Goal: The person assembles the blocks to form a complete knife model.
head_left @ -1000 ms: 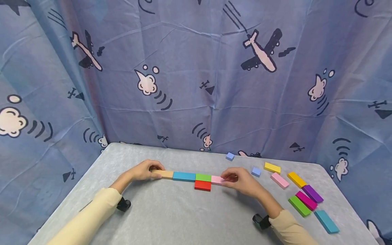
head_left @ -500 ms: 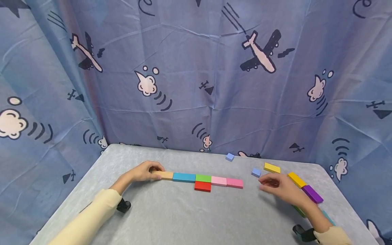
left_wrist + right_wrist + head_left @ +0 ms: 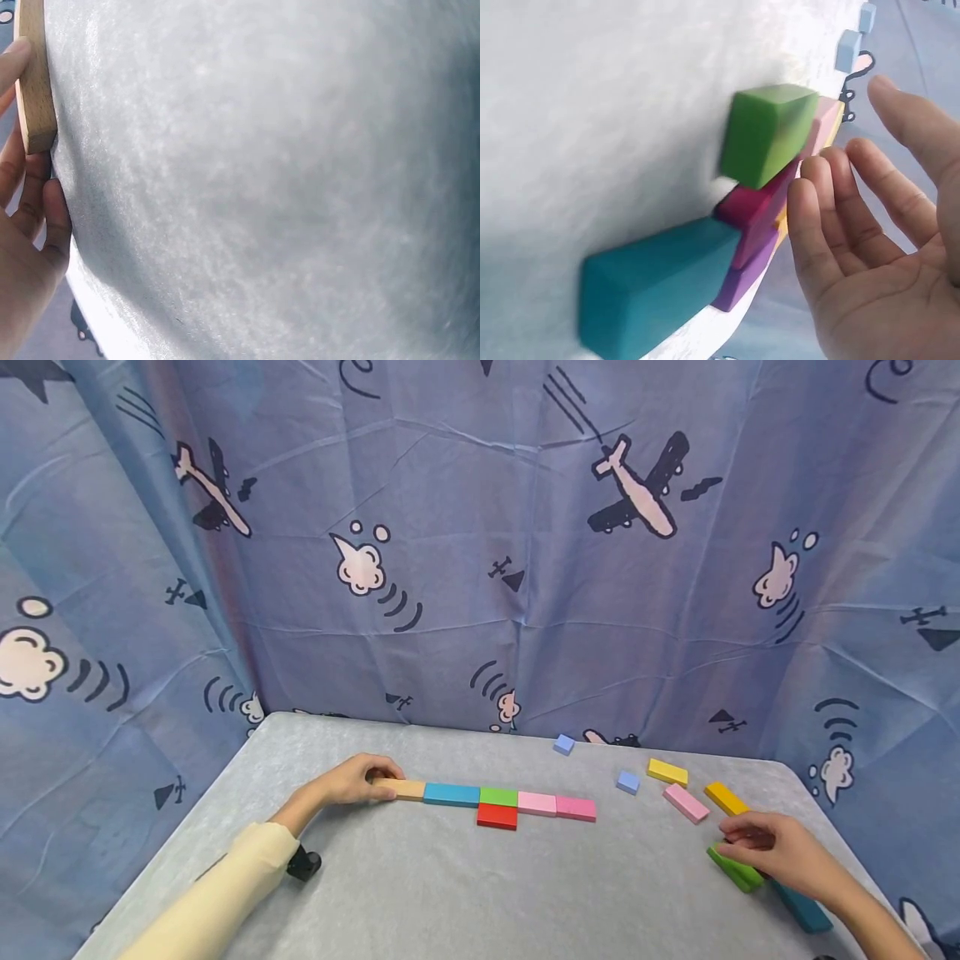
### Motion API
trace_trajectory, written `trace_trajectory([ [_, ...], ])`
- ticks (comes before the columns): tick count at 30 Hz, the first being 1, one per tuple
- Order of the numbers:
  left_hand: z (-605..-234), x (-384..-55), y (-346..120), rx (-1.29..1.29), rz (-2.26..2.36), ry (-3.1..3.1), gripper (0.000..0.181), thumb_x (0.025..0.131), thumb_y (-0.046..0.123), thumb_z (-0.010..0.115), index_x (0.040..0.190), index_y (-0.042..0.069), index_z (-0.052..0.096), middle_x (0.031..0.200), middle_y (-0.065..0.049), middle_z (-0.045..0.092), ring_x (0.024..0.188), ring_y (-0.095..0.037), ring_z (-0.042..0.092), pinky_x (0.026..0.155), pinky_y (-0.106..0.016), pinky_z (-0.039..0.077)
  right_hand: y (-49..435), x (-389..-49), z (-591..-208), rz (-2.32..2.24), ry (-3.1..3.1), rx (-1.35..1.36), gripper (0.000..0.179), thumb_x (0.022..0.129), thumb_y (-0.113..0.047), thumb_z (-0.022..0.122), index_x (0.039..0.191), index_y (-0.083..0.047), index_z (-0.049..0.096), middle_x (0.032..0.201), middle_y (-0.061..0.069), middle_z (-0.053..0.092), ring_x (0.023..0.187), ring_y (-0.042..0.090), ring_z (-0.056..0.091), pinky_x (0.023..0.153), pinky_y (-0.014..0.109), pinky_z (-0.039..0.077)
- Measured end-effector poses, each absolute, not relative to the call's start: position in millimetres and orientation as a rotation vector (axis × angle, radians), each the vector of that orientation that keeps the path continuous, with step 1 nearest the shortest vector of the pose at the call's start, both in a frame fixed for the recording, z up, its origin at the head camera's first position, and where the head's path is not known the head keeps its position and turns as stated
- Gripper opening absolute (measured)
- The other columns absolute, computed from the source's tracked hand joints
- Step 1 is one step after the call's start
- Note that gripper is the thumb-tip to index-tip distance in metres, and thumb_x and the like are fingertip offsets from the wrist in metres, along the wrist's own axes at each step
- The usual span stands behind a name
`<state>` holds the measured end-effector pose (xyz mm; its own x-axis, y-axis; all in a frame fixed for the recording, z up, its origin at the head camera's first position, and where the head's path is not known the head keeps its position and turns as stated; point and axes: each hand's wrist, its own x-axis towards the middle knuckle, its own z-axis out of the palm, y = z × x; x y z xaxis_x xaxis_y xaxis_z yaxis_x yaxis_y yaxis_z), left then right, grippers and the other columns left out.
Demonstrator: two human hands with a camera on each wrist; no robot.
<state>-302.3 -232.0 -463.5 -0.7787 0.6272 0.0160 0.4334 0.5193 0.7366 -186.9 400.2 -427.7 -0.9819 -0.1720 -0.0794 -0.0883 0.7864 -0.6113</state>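
Note:
My left hand (image 3: 356, 779) holds the left end of a tan wooden block (image 3: 407, 790), thumb and fingers on either side. From that block a row runs right: a blue block (image 3: 452, 795), a green block (image 3: 498, 797), a light pink block (image 3: 537, 804) and a darker pink block (image 3: 576, 809). Against the green one's near side lies a red block (image 3: 497, 817). My right hand (image 3: 783, 853) hovers over the loose blocks at the right, thumb apart from the fingers and nothing between them. Below it are another green block (image 3: 769, 135), a magenta block (image 3: 759, 214) and a teal block (image 3: 656, 292).
Beyond the right hand lie a purple block (image 3: 746, 277), an orange-yellow block (image 3: 726, 798), a pink block (image 3: 686, 803) and a yellow block (image 3: 667, 772). Two small light-blue blocks (image 3: 627, 782) sit toward the back. A patterned curtain (image 3: 480, 543) hangs behind the grey table (image 3: 420, 893).
My right hand has let go of the darker pink block at the row's right end and moved right, over the loose blocks. My left hand stays on the tan block.

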Motion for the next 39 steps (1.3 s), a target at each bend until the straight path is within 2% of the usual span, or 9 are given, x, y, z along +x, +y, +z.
trace_trajectory([
  [19,-462.1,-302.4,-230.9,0.883,1.109,2.513,0.022,0.094,0.013,0.076,0.114,0.007,0.073,0.105,0.0,0.069,0.092,-0.018,0.06,0.085,-0.035,0.048,402.1,-186.0,-437.1,-0.847,2.88,-0.138,0.046,0.074,-0.021,0.093,0.105,0.005,0.071,0.093,0.004,0.065,0.08,0.02,0.06,0.068,0.025,0.054],
  [33,-462.8,-303.0,-231.3,0.894,1.113,2.516,0.022,0.094,0.013,0.076,0.114,0.006,0.073,0.105,0.0,0.069,0.092,-0.017,0.06,0.085,-0.035,0.048,388.6,-192.6,-439.9,-0.755,2.908,-0.163,0.043,0.072,-0.017,0.094,0.104,0.002,0.073,0.092,0.002,0.065,0.081,0.019,0.06,0.069,0.029,0.054],
  [39,-464.0,-302.3,-231.8,0.901,1.122,2.512,0.022,0.094,0.012,0.076,0.114,0.005,0.072,0.106,-0.001,0.07,0.092,-0.018,0.061,0.085,-0.035,0.048,383.4,-194.4,-438.1,-0.822,2.851,-0.22,0.039,0.073,-0.009,0.092,0.105,0.002,0.072,0.093,0.003,0.067,0.082,0.02,0.062,0.072,0.032,0.056],
])
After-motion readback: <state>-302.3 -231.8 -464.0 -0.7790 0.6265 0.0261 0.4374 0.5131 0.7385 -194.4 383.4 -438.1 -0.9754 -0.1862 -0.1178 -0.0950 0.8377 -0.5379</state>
